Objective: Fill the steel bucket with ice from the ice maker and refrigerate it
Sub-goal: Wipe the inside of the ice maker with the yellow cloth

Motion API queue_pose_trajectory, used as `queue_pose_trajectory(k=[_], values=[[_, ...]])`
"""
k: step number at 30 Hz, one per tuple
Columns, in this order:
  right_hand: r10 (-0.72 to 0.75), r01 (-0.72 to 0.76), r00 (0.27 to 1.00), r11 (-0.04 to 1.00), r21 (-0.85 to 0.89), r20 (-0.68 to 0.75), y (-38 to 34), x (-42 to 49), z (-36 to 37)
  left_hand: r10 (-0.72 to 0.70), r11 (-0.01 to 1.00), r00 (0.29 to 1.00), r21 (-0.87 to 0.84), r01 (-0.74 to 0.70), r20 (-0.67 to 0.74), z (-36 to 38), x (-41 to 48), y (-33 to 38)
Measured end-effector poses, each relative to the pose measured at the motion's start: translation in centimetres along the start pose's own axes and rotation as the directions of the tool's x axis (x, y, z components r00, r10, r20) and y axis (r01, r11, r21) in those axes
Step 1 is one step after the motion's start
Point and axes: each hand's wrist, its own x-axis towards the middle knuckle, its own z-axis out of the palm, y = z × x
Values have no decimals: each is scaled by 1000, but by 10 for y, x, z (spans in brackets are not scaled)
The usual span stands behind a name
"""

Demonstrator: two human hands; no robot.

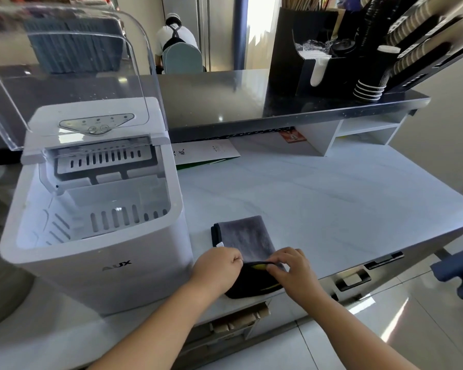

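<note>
We list, from left to right:

1. Ice maker [91, 209], white, standing on the counter [332, 196] just left of our left hand [217, 265] and reaching well beyond it. Its clear lid [64, 62] is swung up and back. We look down into its slotted white basket [104, 217]; the control panel [96, 122] sits behind the opening.

2. Left hand, fingers curled, pinching the left end of the near fold of a grey cloth [245, 236].

3. Grey cloth, folded, lying flat on the counter and running from between our hands away from us. Its underside is dark, with a yellow streak showing at the fold.

4. Right hand [292, 268], thumb and fingertips pinching the same fold at its right end, close beside the left hand. Only the cloth lies between the two hands.

5. Beyond the hands: a white booklet [206, 153] and a red card [293, 136], tucked under a dark raised shelf [225, 102].

6. On that shelf, beyond and right of the right hand: a black organiser [318, 62] and a tilted stack of paper cups [372, 84].

7. Below the right hand, on the counter's front: black drawer handles [353, 280].

8. Far behind the shelf: a person [175, 36] with their back to us.
</note>
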Motion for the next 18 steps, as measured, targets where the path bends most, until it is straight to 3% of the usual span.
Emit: queue_pose_trajectory(k=[6,10,13,16,18], values=[[182,-197,980,918,345,75,-22,4,-19,-26,993,1000,-117,25,-7,-19,2,16],[223,-215,974,824,524,50,-43,15,-35,16,950,997,-310,-38,-73,-35,-2,37],[225,-204,974,779,592,40,-59,21,-52,55,959,997,-276,-67,-52,-43,-5,47],[200,-181,979,798,576,31,-72,23,-68,66,972,981,-211,-105,-184,-51,-5,50],[177,-149,984,817,557,4,-76,25,-78,25,941,962,-318,-114,-273,-59,-3,51]])
